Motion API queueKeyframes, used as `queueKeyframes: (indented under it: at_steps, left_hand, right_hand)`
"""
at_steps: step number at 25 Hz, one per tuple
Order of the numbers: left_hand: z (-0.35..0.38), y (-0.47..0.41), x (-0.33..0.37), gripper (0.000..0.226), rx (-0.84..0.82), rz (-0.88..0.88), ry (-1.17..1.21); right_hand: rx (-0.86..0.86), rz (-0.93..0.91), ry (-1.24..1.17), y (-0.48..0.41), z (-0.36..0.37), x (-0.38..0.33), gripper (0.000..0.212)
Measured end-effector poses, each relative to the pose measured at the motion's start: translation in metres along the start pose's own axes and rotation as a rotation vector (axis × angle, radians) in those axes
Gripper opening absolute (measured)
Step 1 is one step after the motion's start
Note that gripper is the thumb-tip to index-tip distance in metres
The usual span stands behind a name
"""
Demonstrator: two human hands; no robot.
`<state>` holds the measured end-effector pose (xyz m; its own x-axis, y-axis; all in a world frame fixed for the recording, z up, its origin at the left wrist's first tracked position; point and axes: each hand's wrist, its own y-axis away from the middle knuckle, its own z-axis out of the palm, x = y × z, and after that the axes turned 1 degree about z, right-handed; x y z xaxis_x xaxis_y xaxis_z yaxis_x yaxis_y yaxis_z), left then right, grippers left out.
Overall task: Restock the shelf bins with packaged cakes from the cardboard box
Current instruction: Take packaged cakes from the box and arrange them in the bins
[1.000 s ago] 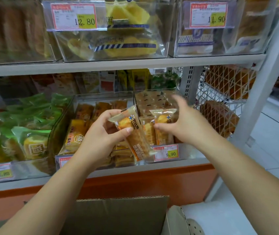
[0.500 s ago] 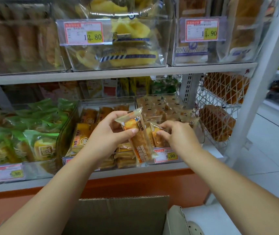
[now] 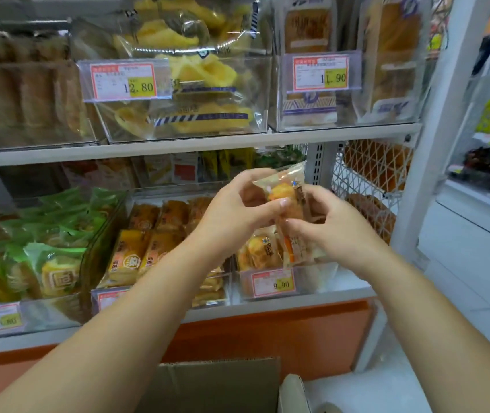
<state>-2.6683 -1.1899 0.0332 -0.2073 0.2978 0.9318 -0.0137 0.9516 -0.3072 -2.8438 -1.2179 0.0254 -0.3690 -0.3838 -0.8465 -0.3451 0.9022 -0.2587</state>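
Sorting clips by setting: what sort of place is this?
Probably a grocery shop's bakery aisle: price tags on clear bins, packaged cakes stacked inside, white shelving.

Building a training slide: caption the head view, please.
Left hand and right hand hold one packaged cake above the clear bin tagged 9.90, cardboard box below.

A white metal shelving unit (image 3: 196, 143) fills the view, its boards level and its perforated upright (image 3: 321, 162) grey-white. Below the lowest board runs an orange base panel (image 3: 267, 332). A thick white post (image 3: 434, 144) closes the unit on the right, with a white wire mesh basket (image 3: 366, 168) just beside it. Pale floor tiles (image 3: 461, 278) stretch to a neighbouring white shelf (image 3: 476, 198). The light is even and bright
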Motion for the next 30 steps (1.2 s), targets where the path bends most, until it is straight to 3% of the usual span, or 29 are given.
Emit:
queueKeyframes:
  at_steps: [3, 5, 7, 11, 19, 26, 30]
  left_hand:
    - [0.020, -0.020, -0.017, 0.054, -0.042, 0.142, -0.555]
    - [0.031, -0.027, -0.036, 0.062, -0.166, 0.157, -0.993]
    - [0.039, -0.032, -0.052, 0.066, -0.256, 0.110, -1.213]
    - [0.037, -0.041, -0.061, 0.048, -0.183, 0.130, -1.207]
    - [0.024, -0.049, -0.053, 0.039, -0.136, 0.156, -1.148]
    - [0.025, -0.058, -0.060, 0.040, -0.205, 0.171, -1.130]
    - [0.027, -0.058, -0.066, 0.045, -0.222, 0.085, -1.114]
  right_hand:
    - [0.329, 0.052, -0.118, -0.007, -0.029, 0.027, 0.061]
    - [0.367, 0.038, -0.117, -0.009, -0.036, 0.042, 0.089]
    - [0.339, 0.022, 0.024, -0.011, -0.030, 0.053, 0.099]
    - [0.328, -0.008, 0.135, -0.017, -0.021, 0.065, 0.075]
    - [0.429, -0.097, 0.032, -0.019, -0.023, 0.074, 0.072]
    - [0.621, -0.092, 0.177, -0.024, -0.021, 0.073, 0.062]
    - [0.360, -0.050, 0.384, -0.027, -0.004, 0.077, 0.064]
